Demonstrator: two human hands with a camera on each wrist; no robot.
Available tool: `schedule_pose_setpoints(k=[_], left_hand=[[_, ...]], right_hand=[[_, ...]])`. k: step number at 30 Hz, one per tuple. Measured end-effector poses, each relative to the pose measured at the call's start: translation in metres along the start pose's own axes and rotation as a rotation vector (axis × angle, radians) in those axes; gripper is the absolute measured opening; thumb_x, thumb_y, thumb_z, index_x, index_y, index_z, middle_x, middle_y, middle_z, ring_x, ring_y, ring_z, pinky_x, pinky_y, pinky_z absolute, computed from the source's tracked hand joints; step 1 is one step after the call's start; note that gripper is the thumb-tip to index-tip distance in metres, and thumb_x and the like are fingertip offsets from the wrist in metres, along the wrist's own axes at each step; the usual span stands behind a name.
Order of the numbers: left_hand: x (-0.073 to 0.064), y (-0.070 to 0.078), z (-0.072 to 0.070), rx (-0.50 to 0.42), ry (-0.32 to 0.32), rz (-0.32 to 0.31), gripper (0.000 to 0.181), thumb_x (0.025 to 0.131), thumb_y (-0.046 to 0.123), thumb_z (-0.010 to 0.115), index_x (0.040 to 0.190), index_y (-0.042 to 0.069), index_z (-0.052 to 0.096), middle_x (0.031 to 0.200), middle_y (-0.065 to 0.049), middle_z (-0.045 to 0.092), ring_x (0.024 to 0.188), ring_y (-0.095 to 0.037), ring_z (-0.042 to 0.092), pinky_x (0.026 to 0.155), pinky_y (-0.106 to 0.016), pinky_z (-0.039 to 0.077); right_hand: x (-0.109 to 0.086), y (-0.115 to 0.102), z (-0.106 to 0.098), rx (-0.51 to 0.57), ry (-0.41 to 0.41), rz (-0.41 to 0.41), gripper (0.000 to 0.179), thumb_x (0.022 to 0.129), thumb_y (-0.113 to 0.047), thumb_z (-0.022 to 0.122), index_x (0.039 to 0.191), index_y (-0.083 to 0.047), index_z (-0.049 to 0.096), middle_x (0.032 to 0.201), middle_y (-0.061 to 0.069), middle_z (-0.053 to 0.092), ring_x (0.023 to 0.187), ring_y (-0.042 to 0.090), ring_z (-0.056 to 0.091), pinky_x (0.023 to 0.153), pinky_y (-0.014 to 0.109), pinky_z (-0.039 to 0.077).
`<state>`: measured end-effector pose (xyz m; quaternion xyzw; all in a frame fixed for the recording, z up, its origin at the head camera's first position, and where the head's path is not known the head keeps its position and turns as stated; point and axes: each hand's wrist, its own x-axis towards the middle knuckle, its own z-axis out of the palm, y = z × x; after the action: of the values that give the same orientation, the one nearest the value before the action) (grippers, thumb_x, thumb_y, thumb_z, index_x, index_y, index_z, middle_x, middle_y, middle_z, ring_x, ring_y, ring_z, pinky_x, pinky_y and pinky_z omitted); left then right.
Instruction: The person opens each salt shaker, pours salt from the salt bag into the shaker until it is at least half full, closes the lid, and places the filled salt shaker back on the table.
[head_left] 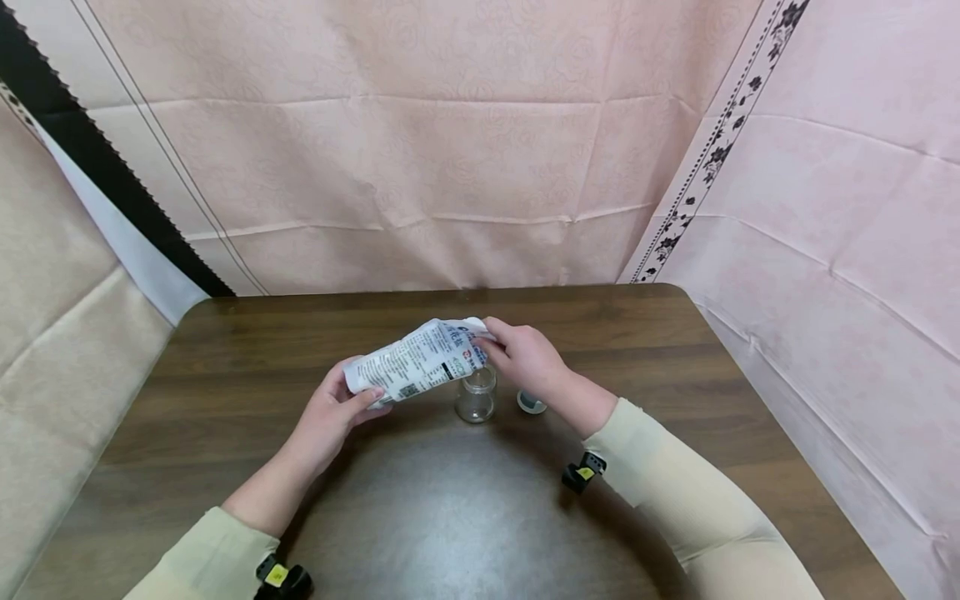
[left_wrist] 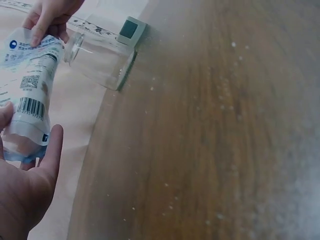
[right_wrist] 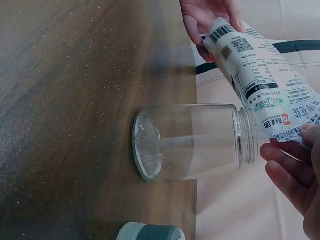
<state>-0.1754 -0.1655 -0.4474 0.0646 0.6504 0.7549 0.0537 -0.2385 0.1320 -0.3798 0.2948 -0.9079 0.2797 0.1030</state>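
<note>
A white printed plastic bag with blue lettering and a barcode is held tilted between both hands, above the table. My left hand grips its lower-left end, thumb on the front and fingers beneath. At the other end, my right hand pinches the crumpled corner between thumb and fingers. That corner is right at the mouth of a clear glass jar, which stands upright and uncapped. Fine white grains show on the jar's bottom.
A lid in pale and dark green lies to the right of the jar, partly under the right forearm. White specks are scattered over the brown wooden table. Pale pink cloth hangs behind the table's far edge.
</note>
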Motion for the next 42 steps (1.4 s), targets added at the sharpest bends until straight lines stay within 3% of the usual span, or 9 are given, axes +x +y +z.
schedule_pose_setpoints(k=[20, 31, 42], left_hand=[[0.003, 0.019, 0.001, 0.169, 0.093, -0.007, 0.054, 0.09, 0.017, 0.075, 0.135, 0.005, 0.048, 0.116, -0.01, 0.063, 0.099, -0.017, 0.066, 0.087, -0.039, 0.055], [0.004, 0.026, 0.004, 0.271, 0.105, -0.049, 0.061, 0.086, 0.03, 0.079, 0.137, 0.011, 0.05, 0.124, -0.013, 0.059, 0.102, -0.02, 0.065, 0.083, -0.03, 0.056], [0.004, 0.031, 0.007, 0.345, 0.109, -0.057, 0.064, 0.086, 0.036, 0.078, 0.138, 0.013, 0.049, 0.127, -0.011, 0.059, 0.105, -0.023, 0.064, 0.085, -0.03, 0.055]], right_hand=[[-0.004, 0.006, 0.002, 0.112, -0.02, 0.052, 0.012, 0.099, -0.022, 0.063, 0.104, -0.012, 0.059, 0.091, 0.001, 0.07, 0.053, 0.012, 0.047, 0.047, 0.026, 0.036], [-0.01, 0.01, 0.001, 0.186, -0.084, 0.098, 0.021, 0.101, -0.021, 0.06, 0.119, -0.011, 0.057, 0.103, 0.005, 0.071, 0.051, 0.013, 0.045, 0.046, 0.027, 0.037], [-0.014, 0.012, 0.003, 0.197, -0.076, 0.111, 0.023, 0.1, -0.02, 0.061, 0.12, -0.009, 0.057, 0.104, 0.006, 0.071, 0.052, 0.012, 0.044, 0.047, 0.027, 0.036]])
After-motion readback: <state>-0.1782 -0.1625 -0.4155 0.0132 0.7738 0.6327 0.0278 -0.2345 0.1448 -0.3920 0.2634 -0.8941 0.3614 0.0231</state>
